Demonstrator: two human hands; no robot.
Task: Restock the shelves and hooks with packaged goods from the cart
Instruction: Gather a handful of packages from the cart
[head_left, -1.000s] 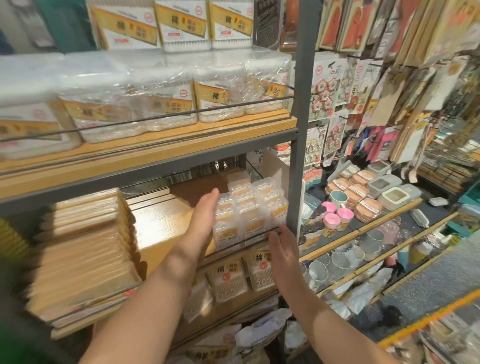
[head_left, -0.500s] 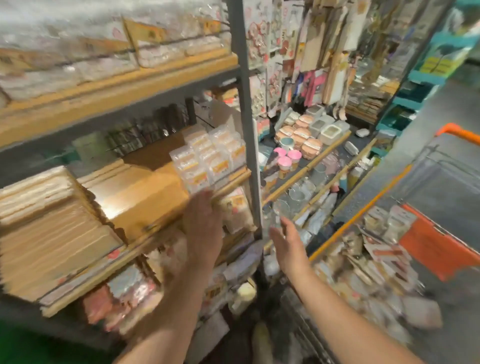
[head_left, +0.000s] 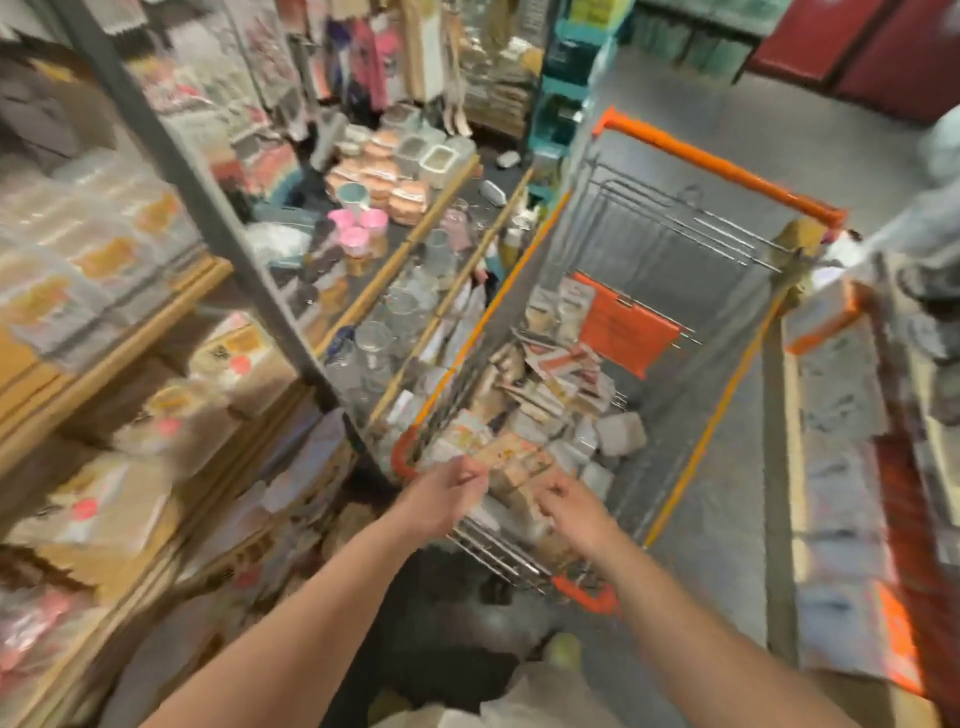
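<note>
A wire cart (head_left: 717, 166) with orange rims stands in the aisle, and a heap of small packaged goods (head_left: 550, 384) lies in it. Both my hands reach over its near end. My left hand (head_left: 447, 493) and my right hand (head_left: 571, 506) hover with loosely curled fingers on either side of a tan pack (head_left: 514, 465) on top of the heap. The frame is blurred and shows no grip on it. On the left, the wooden shelf (head_left: 130, 332) holds clear packs with yellow labels (head_left: 104, 249).
Lower shelves beside the cart carry glass cups (head_left: 395, 312) and pink-lidded jars (head_left: 358, 228). Carded goods hang from hooks (head_left: 374, 52) at the top. A display of packs (head_left: 841, 467) stands close on the right. An orange flap (head_left: 623, 327) sits inside the cart. Grey floor (head_left: 727, 493) lies between.
My hands have left the clear packs on the shelf and swung down to the right into the cart. My view has turned from the shelf to the cart.
</note>
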